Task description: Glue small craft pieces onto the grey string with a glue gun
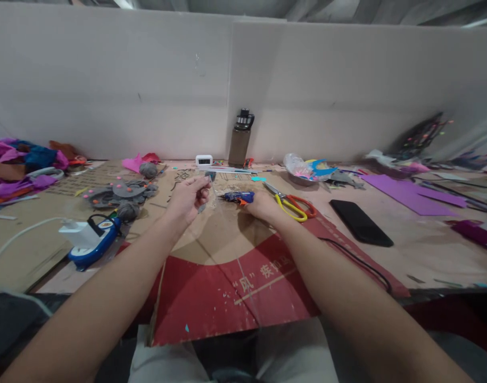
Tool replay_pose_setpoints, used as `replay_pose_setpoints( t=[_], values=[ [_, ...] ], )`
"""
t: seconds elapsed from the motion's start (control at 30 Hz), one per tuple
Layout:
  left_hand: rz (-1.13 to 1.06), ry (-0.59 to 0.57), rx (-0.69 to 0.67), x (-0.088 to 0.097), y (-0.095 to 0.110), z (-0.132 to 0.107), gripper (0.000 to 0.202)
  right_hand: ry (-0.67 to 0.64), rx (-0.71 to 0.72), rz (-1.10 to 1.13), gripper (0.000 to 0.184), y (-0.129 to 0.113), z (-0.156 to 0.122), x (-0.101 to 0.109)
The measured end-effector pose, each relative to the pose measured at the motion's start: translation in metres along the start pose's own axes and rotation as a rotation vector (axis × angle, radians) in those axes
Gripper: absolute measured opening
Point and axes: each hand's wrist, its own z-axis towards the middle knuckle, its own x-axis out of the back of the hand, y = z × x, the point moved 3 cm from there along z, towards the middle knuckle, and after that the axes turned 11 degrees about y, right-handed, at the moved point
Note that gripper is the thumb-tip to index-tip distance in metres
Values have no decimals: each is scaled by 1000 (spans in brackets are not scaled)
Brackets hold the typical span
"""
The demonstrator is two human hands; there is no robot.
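My left hand [187,198] is raised a little above the cardboard sheet [227,239], fingers pinched on a small grey felt piece [209,177]. My right hand [263,205] rests on the cardboard with its fingers wrapped round a blue glue gun [238,197], whose tip points left toward the grey piece. Yellow-and-orange scissors [291,205] lie just right of my right hand.
A black phone [361,222] lies to the right, with purple sheets [411,192] beyond. Grey felt shapes [121,194], a blue-and-white power unit [92,239] with a white cable sit left. A brown bottle [240,139] and small white clock [204,160] stand by the back wall.
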Motion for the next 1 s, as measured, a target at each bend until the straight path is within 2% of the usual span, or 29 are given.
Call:
replay_pose_setpoints(
  t=[0.1,0.23,0.4,0.53,0.63,0.8,1.0],
  values=[
    [-8,29,20,2,1,3,15,-39,-88,-8,27,1,4,4],
    [-16,70,26,6,2,6,15,70,-130,163,30,-8,4,15],
    [-51,129,23,11,1,11,15,187,34,586,29,-28,-7,31],
    [-66,165,23,15,-1,15,15,109,196,817,29,-47,-21,39],
    [-80,179,32,16,-2,18,16,95,252,779,30,-53,-27,40],
    [-98,162,24,17,-2,20,19,144,317,624,38,-53,-29,37],
    [-103,161,23,17,-1,18,17,160,372,567,38,-55,-31,39]
  ],
)
